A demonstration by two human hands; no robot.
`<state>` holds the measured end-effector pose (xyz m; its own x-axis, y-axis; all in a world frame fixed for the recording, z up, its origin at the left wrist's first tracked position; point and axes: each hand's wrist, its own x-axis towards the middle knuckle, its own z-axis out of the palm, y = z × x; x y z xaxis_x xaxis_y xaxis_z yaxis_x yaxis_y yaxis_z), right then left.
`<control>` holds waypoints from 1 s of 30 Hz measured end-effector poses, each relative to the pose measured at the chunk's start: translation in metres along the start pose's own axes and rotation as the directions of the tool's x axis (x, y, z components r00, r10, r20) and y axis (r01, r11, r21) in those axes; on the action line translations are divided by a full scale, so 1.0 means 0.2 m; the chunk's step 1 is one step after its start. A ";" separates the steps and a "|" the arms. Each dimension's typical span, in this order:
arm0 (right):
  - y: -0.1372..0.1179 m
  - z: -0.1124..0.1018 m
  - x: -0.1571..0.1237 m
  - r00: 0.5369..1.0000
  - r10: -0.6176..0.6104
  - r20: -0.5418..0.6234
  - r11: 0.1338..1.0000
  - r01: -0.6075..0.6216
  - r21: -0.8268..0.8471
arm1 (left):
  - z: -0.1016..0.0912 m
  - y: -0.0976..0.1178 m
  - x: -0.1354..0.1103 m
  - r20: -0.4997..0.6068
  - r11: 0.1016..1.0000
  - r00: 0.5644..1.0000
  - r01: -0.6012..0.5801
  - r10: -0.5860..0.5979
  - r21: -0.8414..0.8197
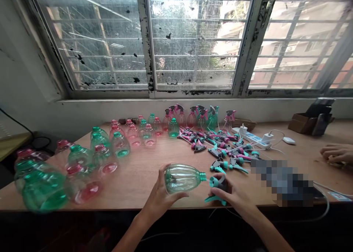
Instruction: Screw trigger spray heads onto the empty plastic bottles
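My left hand [162, 191] is wrapped round a clear green bottle [182, 177], which lies tilted on its side with its threaded neck toward the right. In my right hand [230, 193] is a trigger spray head [217, 184], dark grey with a teal collar and trigger. The collar faces the bottle's mouth with a small gap between them, and the thin tube appears to run into the neck. Beyond my right hand lies a pile of loose spray heads [217, 153] in pink, teal and grey.
Several green and pink bottles without heads [121, 145] stand on the left of the wooden table [143, 167]. Bottles with heads fitted [212, 119] line the wall. At the right are a power strip [255, 138], a cardboard box [302, 123], a pixelated dark object [286, 182] and another person's hand [336, 154].
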<state>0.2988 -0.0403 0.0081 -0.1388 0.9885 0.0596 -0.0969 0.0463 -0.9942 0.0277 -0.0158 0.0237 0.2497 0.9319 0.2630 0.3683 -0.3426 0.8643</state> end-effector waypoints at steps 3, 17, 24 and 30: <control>-0.03 0.05 0.14 1.000 -0.018 0.016 0.995 0.019 -0.098 | 0.00 -0.01 0.00 -0.033 1.000 0.999 -0.010 0.011 0.017; 0.05 0.03 0.15 0.997 -0.051 0.064 0.998 0.054 -0.037 | -0.01 -0.06 0.03 0.115 0.988 0.993 -0.022 0.040 -0.156; 0.07 0.03 0.16 0.994 -0.060 0.087 0.997 0.064 -0.050 | -0.04 -0.03 0.01 0.103 0.996 0.990 -0.093 0.093 0.004; 0.07 0.03 0.16 0.995 -0.036 0.097 0.999 0.037 -0.001 | -0.03 -0.03 0.00 0.111 0.996 0.990 -0.086 0.086 -0.006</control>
<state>0.2872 -0.0093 -0.0030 -0.2302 0.9676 0.1040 -0.1007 0.0826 -0.9915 0.0196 -0.0131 0.0221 0.3781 0.8802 0.2870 0.3403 -0.4204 0.8411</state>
